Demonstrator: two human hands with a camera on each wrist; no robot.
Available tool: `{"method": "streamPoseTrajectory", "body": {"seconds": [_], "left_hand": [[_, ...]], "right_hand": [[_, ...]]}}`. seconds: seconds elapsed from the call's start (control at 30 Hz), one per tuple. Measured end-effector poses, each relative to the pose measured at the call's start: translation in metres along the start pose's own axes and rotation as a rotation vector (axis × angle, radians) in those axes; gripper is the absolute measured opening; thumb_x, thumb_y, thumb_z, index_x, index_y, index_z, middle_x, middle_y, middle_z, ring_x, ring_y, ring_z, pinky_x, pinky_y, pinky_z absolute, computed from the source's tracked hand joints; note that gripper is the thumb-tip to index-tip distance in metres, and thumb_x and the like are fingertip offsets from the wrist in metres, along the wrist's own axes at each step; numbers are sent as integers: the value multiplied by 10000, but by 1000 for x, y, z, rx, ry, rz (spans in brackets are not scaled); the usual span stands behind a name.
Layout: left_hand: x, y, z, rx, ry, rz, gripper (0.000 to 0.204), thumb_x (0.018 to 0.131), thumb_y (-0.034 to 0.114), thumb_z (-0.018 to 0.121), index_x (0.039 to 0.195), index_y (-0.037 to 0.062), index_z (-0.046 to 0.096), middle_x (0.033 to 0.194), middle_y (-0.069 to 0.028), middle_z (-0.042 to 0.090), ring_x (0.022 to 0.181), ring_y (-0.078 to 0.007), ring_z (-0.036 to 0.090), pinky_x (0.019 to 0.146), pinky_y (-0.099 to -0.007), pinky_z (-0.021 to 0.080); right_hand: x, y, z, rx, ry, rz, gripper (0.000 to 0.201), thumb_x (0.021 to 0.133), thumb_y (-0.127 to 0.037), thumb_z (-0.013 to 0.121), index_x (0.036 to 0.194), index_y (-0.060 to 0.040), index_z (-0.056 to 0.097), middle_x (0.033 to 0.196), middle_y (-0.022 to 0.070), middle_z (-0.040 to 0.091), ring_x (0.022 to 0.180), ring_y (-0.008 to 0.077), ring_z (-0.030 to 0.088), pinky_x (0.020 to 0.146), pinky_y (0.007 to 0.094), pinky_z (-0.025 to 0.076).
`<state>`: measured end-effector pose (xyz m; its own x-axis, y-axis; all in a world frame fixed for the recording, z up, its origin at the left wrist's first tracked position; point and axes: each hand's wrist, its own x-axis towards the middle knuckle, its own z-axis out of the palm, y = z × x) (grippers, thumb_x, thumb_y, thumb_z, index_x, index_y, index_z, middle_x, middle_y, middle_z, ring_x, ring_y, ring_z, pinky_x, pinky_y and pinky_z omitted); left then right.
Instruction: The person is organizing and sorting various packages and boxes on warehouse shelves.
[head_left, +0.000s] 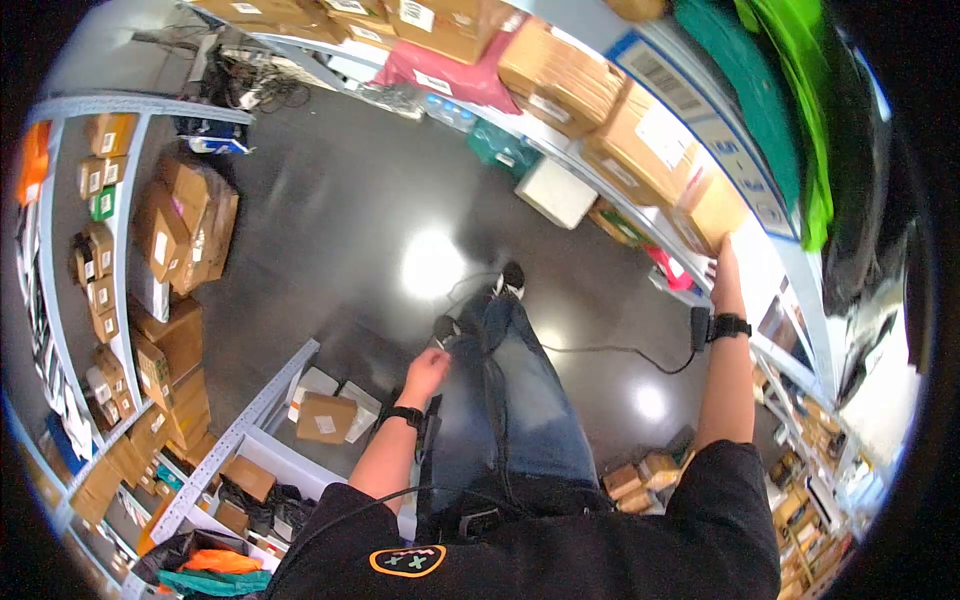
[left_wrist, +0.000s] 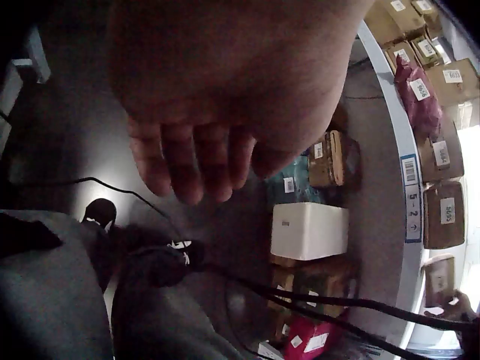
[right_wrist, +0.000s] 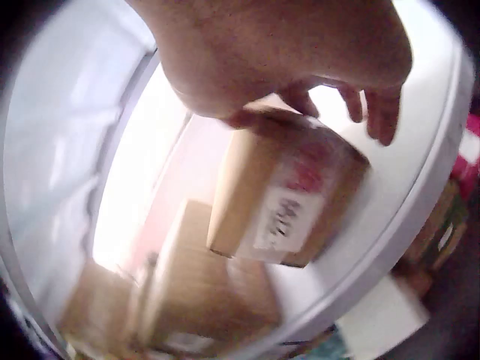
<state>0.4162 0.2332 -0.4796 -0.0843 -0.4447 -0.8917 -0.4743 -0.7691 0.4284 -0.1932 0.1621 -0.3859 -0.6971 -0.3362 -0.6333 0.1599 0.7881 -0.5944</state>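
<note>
My right hand (head_left: 726, 272) reaches to a shelf on the right and touches the near end of a small cardboard box (head_left: 715, 208). In the right wrist view the thumb and a fingertip of this hand (right_wrist: 289, 56) meet the top edge of the box (right_wrist: 311, 214), while the other fingers hang loosely beside it. A white label and red print show on the box, which stands on the white shelf board (right_wrist: 382, 217). My left hand (head_left: 428, 372) hangs over the floor near my legs, fingers relaxed and holding nothing; its palm side fills the upper left wrist view.
More cardboard boxes (head_left: 640, 140) line the same shelf, behind a blue-edged "5-2" tag in the left wrist view. Below stand a white box (head_left: 556, 192) and a teal package (head_left: 503, 147). A black cable (head_left: 620, 349) runs to my right wrist. Stocked racks (head_left: 130, 260) stand left.
</note>
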Motion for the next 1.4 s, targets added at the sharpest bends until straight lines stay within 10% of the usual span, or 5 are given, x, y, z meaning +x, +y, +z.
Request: {"method": "streamPoseTrajectory", "body": {"seconds": [0.33,0.47,0.67,1.13,1.4], "left_hand": [[25,88,-12,95,29,98,322,895,318,575,1074,58,644,939,-131,696,870,-264,669,793,-345,498],[30,104,-20,119,43,195,302,898,308,571,1071,73,646,975,-129,690,928,-274,657,817,-357,496],[49,99,-65,205,-47,207,316,901,342,574,1071,87,647,1015,-134,687,968,-293,654,835,-372,496],[72,-40,-367,-422,321,0,146,923,186,577,944,43,597,715,-37,594,598,-116,550,518,-264,444],[78,-111,-373,-462,266,-187,141,948,195,536,976,70,594,745,-36,608,591,-118,564,489,-256,438]], "right_hand": [[-21,65,59,599,343,19,588,979,-513,383,1366,-71,405,1254,127,542,1015,220,580,821,366,462],[-76,103,117,266,94,-35,300,941,-339,548,1083,-79,593,887,25,629,745,130,582,613,276,453],[-185,-23,254,27,-304,-142,314,939,-265,579,1145,-28,581,966,70,646,779,140,607,650,276,482],[-300,-125,506,-47,-661,-240,353,938,-221,571,1220,-16,521,1052,73,618,876,164,611,749,300,487],[-307,-133,525,-94,-627,-160,347,934,-226,581,1214,-28,524,1056,60,602,915,163,597,767,299,483]]}}
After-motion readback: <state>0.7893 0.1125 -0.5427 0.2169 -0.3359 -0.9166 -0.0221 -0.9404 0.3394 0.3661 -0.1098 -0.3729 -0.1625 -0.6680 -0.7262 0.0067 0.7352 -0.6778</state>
